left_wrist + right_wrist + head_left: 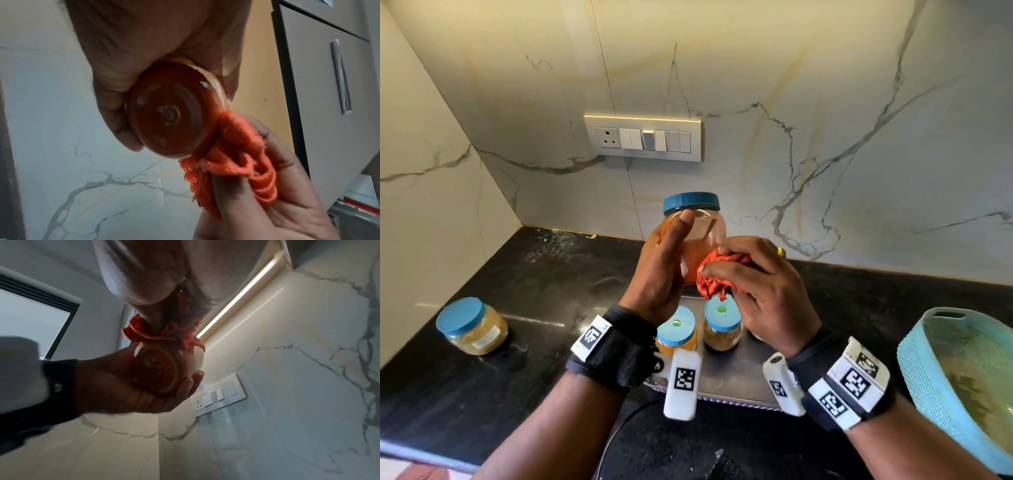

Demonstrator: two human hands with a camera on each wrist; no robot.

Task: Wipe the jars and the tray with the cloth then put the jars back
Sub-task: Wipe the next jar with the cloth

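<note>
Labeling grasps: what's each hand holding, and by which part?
Left hand grips the jar round its body. Right hand holds the bunched cloth in its fingers.

Head view looks down at the counter (482,394) — both wrist views look up, close, sharing the jar (168,116).

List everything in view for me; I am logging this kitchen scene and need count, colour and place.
Held jar: one, clear with blue lid, orange contents, lifted above the tray.
Cloth: one, orange-red, bunched against the held jar's side.
Small jars: two, blue lids, standing on the tray.
Lone jar: one, blue lid, yellowish contents, on the counter at left.
Tray: one, dark, on the counter.
Basket: one, light blue, at right.
Switch panel: one, white, on the marble wall.
Left hand: grips the held jar.
Right hand: fingers grip the cloth.
</note>
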